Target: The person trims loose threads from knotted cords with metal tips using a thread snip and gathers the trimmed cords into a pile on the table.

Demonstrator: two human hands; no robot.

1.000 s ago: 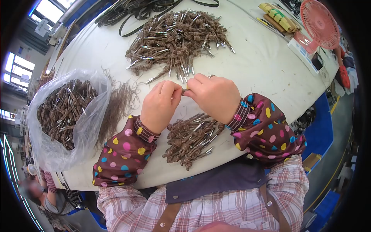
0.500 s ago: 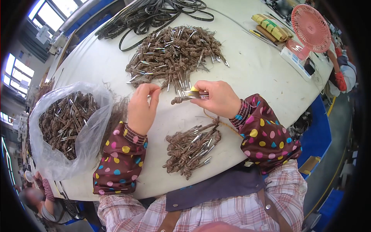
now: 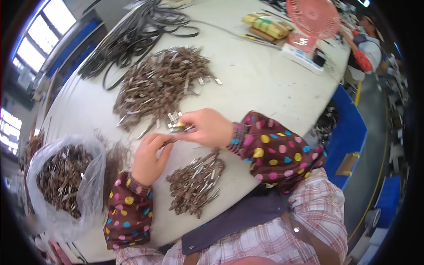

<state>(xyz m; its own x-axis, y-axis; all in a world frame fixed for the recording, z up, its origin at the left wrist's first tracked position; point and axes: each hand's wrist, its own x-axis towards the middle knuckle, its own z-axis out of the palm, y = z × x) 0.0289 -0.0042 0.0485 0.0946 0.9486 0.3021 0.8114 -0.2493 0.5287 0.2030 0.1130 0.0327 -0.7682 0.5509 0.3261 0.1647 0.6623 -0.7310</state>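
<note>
My left hand [image 3: 150, 157] is closed in a pinch on a short knotted brown cord [image 3: 167, 142], mostly covered by the fingers. Touching it from the right, my right hand [image 3: 206, 127] is closed on a small dark metal tool [image 3: 180, 129] that looks like thread snips; blur hides its detail. Just beyond both hands lies a large heap of knotted brown cords with silver metal tips [image 3: 161, 81]. A smaller pile of the same cords [image 3: 194, 185] rests on the table nearer my body, below my right hand.
A clear plastic bag [image 3: 95, 176] full of similar cords stands at the left. Black straps [image 3: 132, 39] lie coiled at the back. A pink fan [image 3: 312, 17], a white power strip [image 3: 302, 58] and a yellow package [image 3: 267, 24] occupy the far right. Another person [image 3: 367, 46] sits beyond.
My right hand has moved left and met my left hand, which now pinches a cord. The whole view has shifted, with the fan and heap appearing further left.
</note>
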